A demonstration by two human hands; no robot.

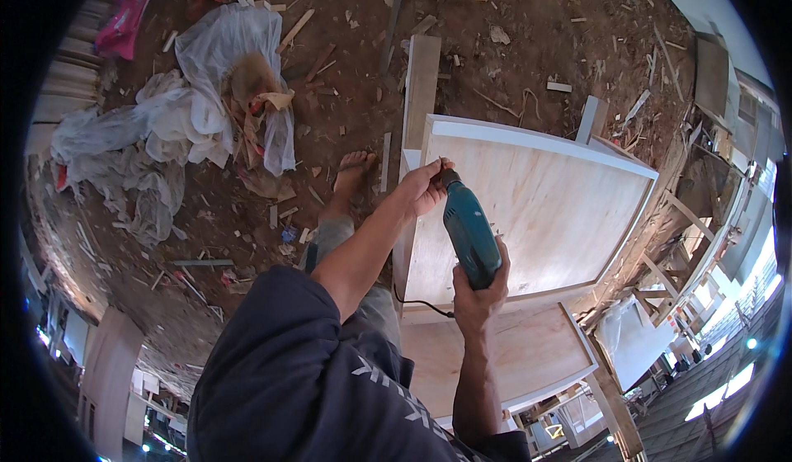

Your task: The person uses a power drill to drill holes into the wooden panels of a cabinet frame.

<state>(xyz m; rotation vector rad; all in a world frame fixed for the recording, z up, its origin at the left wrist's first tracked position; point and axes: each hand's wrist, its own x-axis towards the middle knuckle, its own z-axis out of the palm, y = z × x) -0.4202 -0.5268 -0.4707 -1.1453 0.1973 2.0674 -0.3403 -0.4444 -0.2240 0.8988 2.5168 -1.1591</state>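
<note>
A teal corded power drill (471,229) is gripped from behind by my right hand (482,293), its fingers wrapped round the handle end. Its dark chuck (450,176) points away from me, toward the upper left. My left hand (424,188) is closed at the tip of the chuck, thumb and fingers pinched there; any bit between them is too small to make out. Both hands are above a pale plywood panel (544,206) with a raised white-edged frame, near its left corner. The black cord (422,301) runs off to the left across the panel's near edge.
A second framed panel (495,351) lies nearer to me. A timber beam (421,78) extends beyond the left corner. Crumpled plastic sheeting (223,58) and wood scraps litter the dirt floor (346,74). My bare, sandalled foot (353,175) is left of the panel.
</note>
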